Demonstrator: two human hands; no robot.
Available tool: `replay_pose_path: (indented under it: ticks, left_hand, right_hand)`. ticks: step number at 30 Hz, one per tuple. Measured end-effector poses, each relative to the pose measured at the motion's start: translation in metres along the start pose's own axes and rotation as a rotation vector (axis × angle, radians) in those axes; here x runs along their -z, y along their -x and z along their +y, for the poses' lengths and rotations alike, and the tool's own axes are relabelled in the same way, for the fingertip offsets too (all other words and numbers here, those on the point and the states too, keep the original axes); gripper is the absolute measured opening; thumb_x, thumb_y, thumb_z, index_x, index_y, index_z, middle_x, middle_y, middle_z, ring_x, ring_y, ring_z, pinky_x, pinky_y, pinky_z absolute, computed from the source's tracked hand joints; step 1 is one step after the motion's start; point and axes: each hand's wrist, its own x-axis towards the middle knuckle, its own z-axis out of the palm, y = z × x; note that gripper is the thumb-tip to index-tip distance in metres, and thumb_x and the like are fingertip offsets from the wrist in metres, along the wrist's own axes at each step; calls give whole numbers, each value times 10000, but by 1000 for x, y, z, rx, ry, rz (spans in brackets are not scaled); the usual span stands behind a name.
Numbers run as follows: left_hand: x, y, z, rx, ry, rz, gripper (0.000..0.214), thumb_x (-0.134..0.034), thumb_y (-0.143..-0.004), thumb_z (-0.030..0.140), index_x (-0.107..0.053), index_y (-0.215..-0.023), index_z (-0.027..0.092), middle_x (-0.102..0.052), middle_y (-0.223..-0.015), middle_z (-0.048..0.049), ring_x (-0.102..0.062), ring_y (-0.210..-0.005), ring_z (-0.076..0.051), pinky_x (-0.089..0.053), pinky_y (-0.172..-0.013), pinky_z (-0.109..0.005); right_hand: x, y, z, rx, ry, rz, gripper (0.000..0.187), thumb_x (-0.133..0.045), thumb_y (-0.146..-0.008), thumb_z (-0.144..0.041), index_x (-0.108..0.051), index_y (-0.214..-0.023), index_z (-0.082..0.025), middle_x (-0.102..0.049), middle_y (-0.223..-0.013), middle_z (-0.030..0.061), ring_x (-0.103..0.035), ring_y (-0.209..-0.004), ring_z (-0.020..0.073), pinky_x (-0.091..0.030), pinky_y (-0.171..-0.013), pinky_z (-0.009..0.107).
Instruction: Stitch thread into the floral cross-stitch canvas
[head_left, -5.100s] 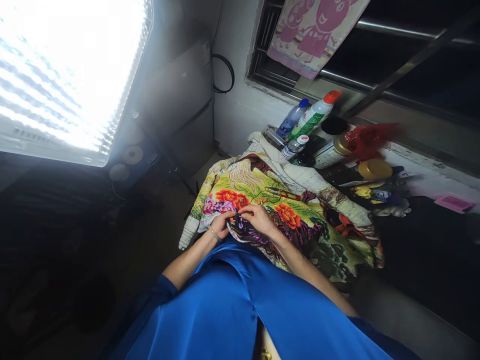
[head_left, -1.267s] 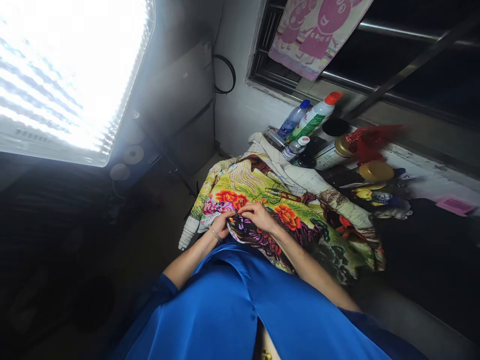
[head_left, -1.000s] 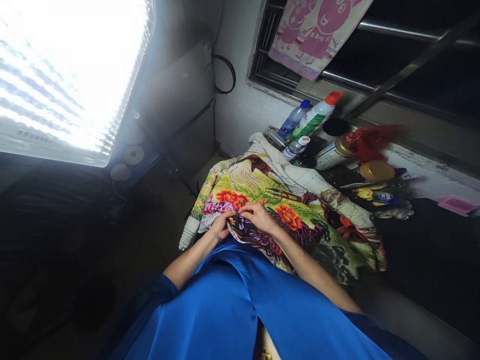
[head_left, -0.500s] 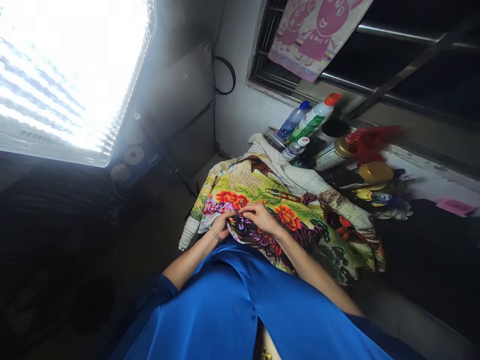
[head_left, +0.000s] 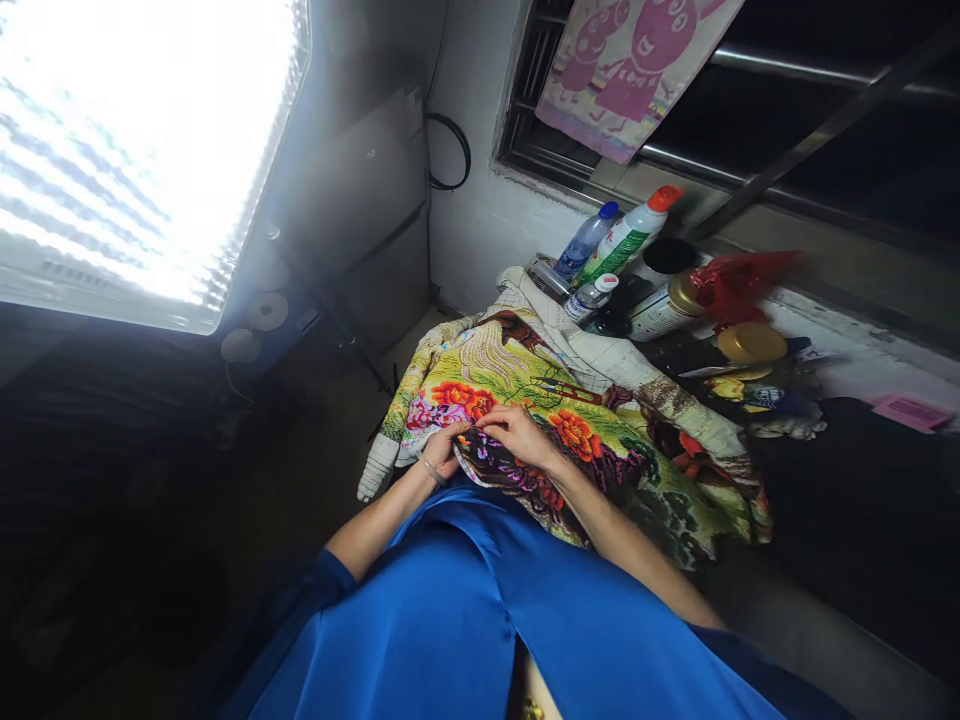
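Two hands at work on one floral cloth (head_left: 525, 375)
Left hand (head_left: 444, 447) pinches its near fold; right hand (head_left: 517, 435) lies touching beside it, fingers pressed together on top.

A bright light panel (head_left: 142, 150) fills the far left. A pink cartoon towel (head_left: 626, 65) hangs at the far window. Below it stand a blue-capped bottle (head_left: 585, 240), an orange-capped bottle (head_left: 626, 238) and a gold-topped can (head_left: 664, 305), with a yellow lid (head_left: 750, 342) just right of them.
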Motion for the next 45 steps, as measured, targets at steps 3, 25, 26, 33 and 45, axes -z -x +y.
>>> replay_pose_path:
  ticks: [3,25,26,33,45]
  left_hand:
    - [1,0,0,-3,-2,-3,144,-672,-529,47,-571,-550,147,-672,-624,-59,-660,-811,-235,-499,-816,-357]
    - [-8,7,1,11,-1,21,127,-690,-561,77,-588,-566,152,-677,-617,-56,-668,-778,-229,-510,-798,-350]
    - [-8,8,1,13,0,24,128,-690,-562,77,-587,-565,153,-676,-614,-56,-668,-777,-229,-510,-797,-350]
    - [-6,6,3,53,-17,19,129,-641,-562,38,-583,-579,152,-675,-613,-49,-668,-775,-228,-503,-809,-359]
    - [0,1,4,86,-35,-59,122,-650,-605,59,-637,-693,144,-700,-684,-57,-671,-774,-224,-508,-790,-348]
  right_hand:
    - [1,-1,-1,-2,10,-15,231,-530,-739,-134,-747,-732,-212,-672,-728,34,-594,-680,162,-463,-708,301]
    - [-3,-1,1,-13,-33,8,210,-542,-740,-141,-742,-723,-204,-683,-742,35,-607,-711,169,-468,-746,315]
    - [-3,-1,1,-16,-33,10,211,-543,-737,-138,-743,-719,-204,-682,-738,36,-606,-707,170,-468,-742,316]
    - [-3,-3,1,-26,-47,7,214,-550,-716,-111,-740,-701,-209,-671,-706,25,-596,-687,161,-463,-720,298]
    - [-4,-6,-3,-71,-118,14,157,-556,-677,-141,-704,-646,-184,-660,-687,16,-584,-665,151,-457,-697,284]
